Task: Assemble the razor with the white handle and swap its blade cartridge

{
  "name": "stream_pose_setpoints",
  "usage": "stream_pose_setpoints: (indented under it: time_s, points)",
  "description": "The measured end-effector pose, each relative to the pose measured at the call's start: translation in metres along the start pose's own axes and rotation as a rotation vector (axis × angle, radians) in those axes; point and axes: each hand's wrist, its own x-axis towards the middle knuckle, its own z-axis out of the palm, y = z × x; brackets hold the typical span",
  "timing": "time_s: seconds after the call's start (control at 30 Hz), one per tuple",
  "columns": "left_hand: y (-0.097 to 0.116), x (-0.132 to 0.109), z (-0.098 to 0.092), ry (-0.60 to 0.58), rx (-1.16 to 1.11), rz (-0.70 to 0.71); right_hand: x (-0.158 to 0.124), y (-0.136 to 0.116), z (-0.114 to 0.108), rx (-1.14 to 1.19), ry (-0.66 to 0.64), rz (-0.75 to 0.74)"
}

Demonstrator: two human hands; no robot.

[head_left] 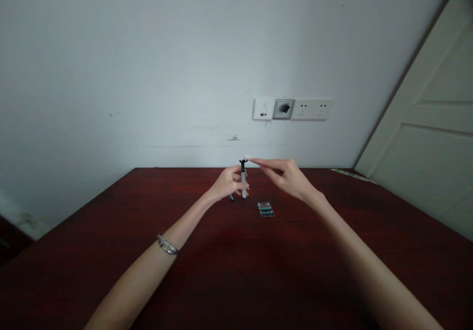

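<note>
My left hand is closed around the grey and black handle of a razor, holding it upright above the table. The dark top of the razor is forked and T-shaped. From the right, my right hand reaches over with its fingers stretched out, and the fingertips meet or nearly meet the razor's top. A small green and black piece lies just below my left hand, partly hidden by it. In front of the hands rests a clear plastic case with green and dark strips inside.
The dark red wooden table ends at a white wall. Sockets and a switch panel are set in the wall. A pale door stands at the right, with a thin patterned strip near the table's back right edge.
</note>
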Motion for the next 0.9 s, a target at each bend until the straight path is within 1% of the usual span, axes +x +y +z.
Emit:
stream_pose_setpoints:
  time_s: [0.1, 0.23, 0.37, 0.43, 0.6, 0.67, 0.77, 0.9]
  points:
    - [-0.002, 0.000, 0.001, -0.021, 0.016, 0.019, 0.001, -0.004, 0.005, -0.008, -0.039, -0.030]
    - [0.002, -0.001, -0.002, -0.035, 0.006, 0.044, -0.001, 0.011, 0.000, -0.028, 0.014, -0.006]
    - [0.006, -0.001, -0.008, -0.008, 0.001, 0.082, -0.003, 0.024, -0.004, 0.008, 0.080, 0.040]
    - [0.006, -0.001, -0.010, 0.018, 0.012, 0.093, -0.002, 0.024, -0.001, 0.029, 0.106, 0.050]
    - [0.008, -0.001, -0.014, 0.070, 0.034, 0.090, 0.003, 0.020, 0.008, 0.006, 0.155, 0.021]
    - [0.010, -0.002, -0.016, 0.089, 0.041, 0.091, 0.003, 0.018, 0.010, 0.045, 0.162, 0.057]
    - [0.014, -0.004, -0.020, 0.114, 0.041, 0.103, 0.003, 0.014, 0.013, 0.152, 0.179, 0.168]
    - [0.019, -0.006, -0.024, 0.131, 0.033, 0.112, 0.004, 0.012, 0.016, 0.207, 0.266, 0.316]
